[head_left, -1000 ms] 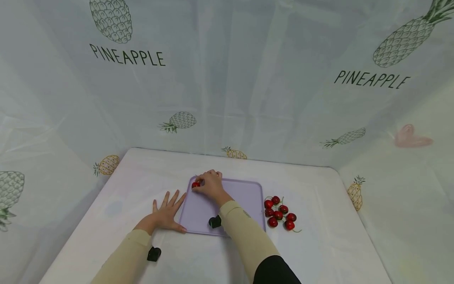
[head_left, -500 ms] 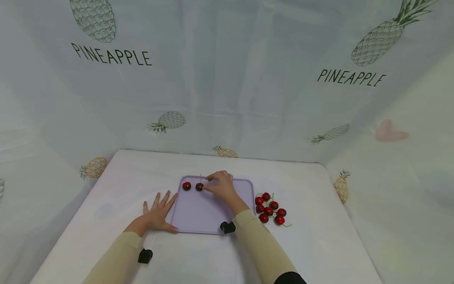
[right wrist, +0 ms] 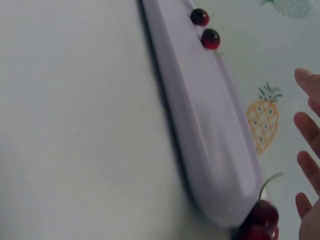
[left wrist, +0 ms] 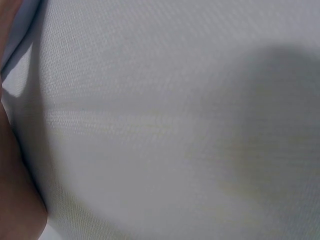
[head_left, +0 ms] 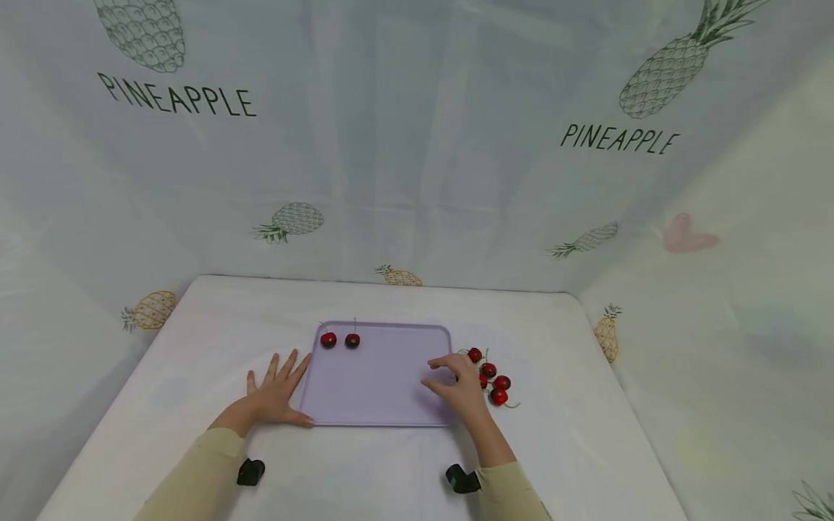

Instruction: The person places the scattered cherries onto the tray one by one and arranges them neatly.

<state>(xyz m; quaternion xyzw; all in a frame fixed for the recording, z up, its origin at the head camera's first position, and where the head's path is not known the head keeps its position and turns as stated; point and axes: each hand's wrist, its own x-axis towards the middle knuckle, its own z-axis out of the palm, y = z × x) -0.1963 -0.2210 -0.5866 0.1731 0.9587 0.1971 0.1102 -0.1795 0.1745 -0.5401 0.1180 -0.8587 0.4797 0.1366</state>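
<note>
A purple tray [head_left: 378, 376] lies on the table in the head view. Two dark red cherries, one nearer the corner [head_left: 329, 339] and one to its right [head_left: 352, 340], sit along its far left edge. My left hand [head_left: 276, 396] rests spread on the cloth, its thumb at the tray's near left corner. Over the tray's right edge is my right hand [head_left: 461, 387], thumb and fingers apart with nothing between them. Beside it lies a pile of cherries [head_left: 499, 383] with stems, partly hidden by that hand. The right wrist view shows some of the pile [right wrist: 264, 215] by the tray's end.
A white cloth [head_left: 573, 434] covers the table, with a pineapple-printed curtain [head_left: 417, 145] rising behind and at the sides. Black wrist cameras sit near the left sleeve [head_left: 250, 472] and right sleeve [head_left: 462, 479]. The left wrist view holds mostly pale cloth [left wrist: 150, 150].
My right hand has let go of a second cherry at the tray's far edge and moved right and nearer, to beside the pile. The left hand stays put; the head view has shifted.
</note>
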